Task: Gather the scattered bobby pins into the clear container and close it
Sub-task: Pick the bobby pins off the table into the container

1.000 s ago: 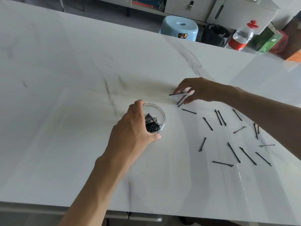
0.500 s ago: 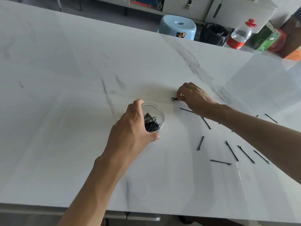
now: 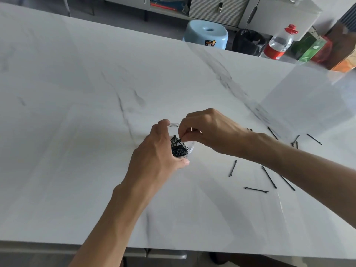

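A small round clear container point(image 3: 189, 151) stands on the white marble table point(image 3: 77, 112) and holds a heap of black bobby pins point(image 3: 179, 148). My left hand point(image 3: 154, 157) wraps around its left side, thumb at the front. My right hand point(image 3: 208, 130) hovers over the container's mouth, fingertips pinched on bobby pins that dip into it. Several loose bobby pins lie on the table to the right, among them one point(image 3: 233, 168) near the container and one point(image 3: 256, 190) nearer the front. No lid is in view.
Beyond the table's far edge stand a light blue stool point(image 3: 206, 33), a black bin point(image 3: 248, 42), a clear bottle with a red cap point(image 3: 279, 43), and green and red boxes point(image 3: 312, 49). The table's front edge runs along the bottom of the view.
My right hand picked up pins from the table to the container's right and carried them left, over the container's mouth. My left hand stayed on the container.
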Action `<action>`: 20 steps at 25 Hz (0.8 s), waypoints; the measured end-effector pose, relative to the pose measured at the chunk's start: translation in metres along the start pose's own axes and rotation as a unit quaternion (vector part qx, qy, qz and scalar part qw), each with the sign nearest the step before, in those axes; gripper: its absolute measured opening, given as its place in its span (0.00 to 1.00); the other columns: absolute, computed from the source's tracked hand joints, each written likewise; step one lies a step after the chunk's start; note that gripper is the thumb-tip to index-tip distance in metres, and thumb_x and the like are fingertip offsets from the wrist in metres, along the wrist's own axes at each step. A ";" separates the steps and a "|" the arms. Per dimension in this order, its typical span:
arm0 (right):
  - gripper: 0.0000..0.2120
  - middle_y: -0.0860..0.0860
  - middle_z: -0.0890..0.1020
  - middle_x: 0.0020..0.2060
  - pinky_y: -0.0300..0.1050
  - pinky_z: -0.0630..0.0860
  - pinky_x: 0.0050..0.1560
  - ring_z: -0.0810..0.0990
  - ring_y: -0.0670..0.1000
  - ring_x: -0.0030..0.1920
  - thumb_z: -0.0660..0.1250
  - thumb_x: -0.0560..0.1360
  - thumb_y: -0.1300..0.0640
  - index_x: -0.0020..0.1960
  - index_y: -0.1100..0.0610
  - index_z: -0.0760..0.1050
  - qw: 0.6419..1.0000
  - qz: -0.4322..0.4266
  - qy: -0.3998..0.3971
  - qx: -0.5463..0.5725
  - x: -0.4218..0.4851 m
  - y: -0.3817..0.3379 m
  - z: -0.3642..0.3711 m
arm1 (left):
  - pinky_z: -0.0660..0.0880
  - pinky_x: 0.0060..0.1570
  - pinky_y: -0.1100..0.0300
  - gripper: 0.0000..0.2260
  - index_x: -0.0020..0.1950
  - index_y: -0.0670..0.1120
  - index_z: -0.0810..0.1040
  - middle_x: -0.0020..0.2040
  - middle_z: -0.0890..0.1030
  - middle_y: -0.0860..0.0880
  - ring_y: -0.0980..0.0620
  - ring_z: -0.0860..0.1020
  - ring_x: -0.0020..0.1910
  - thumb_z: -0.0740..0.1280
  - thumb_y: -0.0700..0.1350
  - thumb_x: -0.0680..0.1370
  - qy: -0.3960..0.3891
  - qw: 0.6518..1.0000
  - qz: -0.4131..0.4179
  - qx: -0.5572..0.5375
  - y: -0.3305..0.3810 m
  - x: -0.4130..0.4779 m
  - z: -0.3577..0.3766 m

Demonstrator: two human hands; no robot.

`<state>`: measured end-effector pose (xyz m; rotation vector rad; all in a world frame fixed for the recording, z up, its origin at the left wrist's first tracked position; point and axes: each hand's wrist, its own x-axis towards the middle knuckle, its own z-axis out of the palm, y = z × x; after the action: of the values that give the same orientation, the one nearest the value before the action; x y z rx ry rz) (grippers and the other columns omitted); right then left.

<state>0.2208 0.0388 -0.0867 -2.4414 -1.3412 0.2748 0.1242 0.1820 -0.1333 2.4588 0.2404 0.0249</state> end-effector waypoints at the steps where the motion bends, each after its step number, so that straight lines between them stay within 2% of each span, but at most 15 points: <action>1: 0.02 0.49 0.81 0.39 0.46 0.73 0.36 0.76 0.50 0.35 0.70 0.75 0.59 0.46 0.57 0.80 1.000 0.010 -0.003 0.020 0.000 -0.001 -0.001 | 0.69 0.45 0.59 0.39 0.68 0.51 0.58 0.65 0.69 0.54 0.51 0.74 0.57 0.75 0.56 0.64 -0.003 1.000 0.003 0.001 0.001 0.000 0.001; 4: 0.06 0.48 0.82 0.43 0.37 0.74 0.40 0.77 0.43 0.37 0.73 0.72 0.58 0.49 0.56 0.81 0.995 0.041 0.010 0.090 -0.005 0.005 -0.003 | 0.68 0.46 0.59 0.39 0.68 0.52 0.59 0.65 0.70 0.55 0.51 0.74 0.58 0.75 0.57 0.64 -0.006 1.000 0.011 0.001 0.005 -0.002 0.003; 7: 0.06 0.48 0.82 0.44 0.29 0.71 0.42 0.77 0.42 0.39 0.73 0.72 0.60 0.48 0.53 0.81 0.980 0.118 0.114 0.109 -0.014 0.036 -0.005 | 0.66 0.46 0.59 0.39 0.68 0.51 0.58 0.66 0.69 0.54 0.51 0.73 0.59 0.75 0.57 0.64 -0.007 1.000 0.011 0.000 0.005 -0.004 0.005; 8: 0.07 0.49 0.82 0.44 0.31 0.71 0.42 0.78 0.43 0.40 0.73 0.71 0.60 0.48 0.54 0.81 0.977 0.158 0.124 0.076 -0.017 0.050 -0.004 | 0.66 0.46 0.59 0.39 0.68 0.51 0.58 0.66 0.69 0.54 0.51 0.73 0.59 0.75 0.57 0.64 -0.008 1.000 0.009 -0.003 0.005 -0.005 0.005; 10: 0.09 0.51 0.79 0.45 0.40 0.73 0.47 0.79 0.51 0.44 0.74 0.70 0.58 0.50 0.55 0.81 0.968 0.237 0.082 -0.003 -0.024 0.078 0.005 | 0.66 0.45 0.59 0.39 0.68 0.51 0.58 0.67 0.69 0.54 0.51 0.73 0.59 0.75 0.57 0.64 -0.011 1.000 0.011 -0.007 0.006 -0.004 0.006; 12: 0.06 0.50 0.77 0.43 0.48 0.76 0.48 0.79 0.55 0.45 0.73 0.71 0.57 0.48 0.56 0.80 0.960 0.271 0.074 -0.013 -0.028 0.093 0.022 | 0.65 0.46 0.60 0.40 0.68 0.51 0.58 0.67 0.69 0.54 0.51 0.73 0.59 0.75 0.57 0.64 -0.013 1.000 0.016 -0.008 0.008 -0.003 0.009; 14: 0.02 0.50 0.77 0.42 0.51 0.76 0.46 0.78 0.55 0.45 0.70 0.74 0.58 0.45 0.56 0.79 0.963 0.251 0.094 -0.027 -0.029 0.096 0.034 | 0.65 0.46 0.60 0.40 0.68 0.51 0.58 0.66 0.69 0.53 0.51 0.73 0.59 0.76 0.57 0.63 -0.012 1.000 0.019 -0.009 0.010 -0.002 0.012; 16: 0.02 0.50 0.78 0.42 0.51 0.75 0.43 0.77 0.56 0.45 0.66 0.77 0.57 0.46 0.55 0.77 0.970 0.217 0.093 -0.063 -0.034 0.093 0.037 | 0.65 0.46 0.60 0.40 0.68 0.51 0.59 0.66 0.70 0.53 0.51 0.73 0.59 0.76 0.57 0.63 -0.010 1.000 0.023 -0.011 0.012 -0.002 0.015; 18: 0.04 0.47 0.78 0.39 0.51 0.75 0.40 0.77 0.52 0.42 0.65 0.77 0.58 0.44 0.50 0.74 0.972 0.208 0.103 -0.032 -0.052 0.088 0.031 | 0.66 0.48 0.60 0.39 0.67 0.51 0.59 0.65 0.71 0.52 0.50 0.73 0.59 0.76 0.57 0.63 -0.006 0.999 0.028 -0.014 0.012 -0.002 0.016; 20: 0.07 0.43 0.77 0.36 0.49 0.76 0.39 0.76 0.46 0.39 0.68 0.75 0.59 0.43 0.48 0.74 0.974 0.196 0.113 0.013 -0.083 0.078 0.027 | 0.67 0.48 0.59 0.39 0.66 0.51 0.59 0.64 0.71 0.52 0.51 0.73 0.58 0.76 0.57 0.63 -0.004 0.999 0.031 -0.015 0.012 -0.003 0.017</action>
<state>0.2277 -0.0646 -0.1413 -2.6069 -0.7515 0.1026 0.1251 0.1614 -0.1393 2.4364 0.1582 0.0456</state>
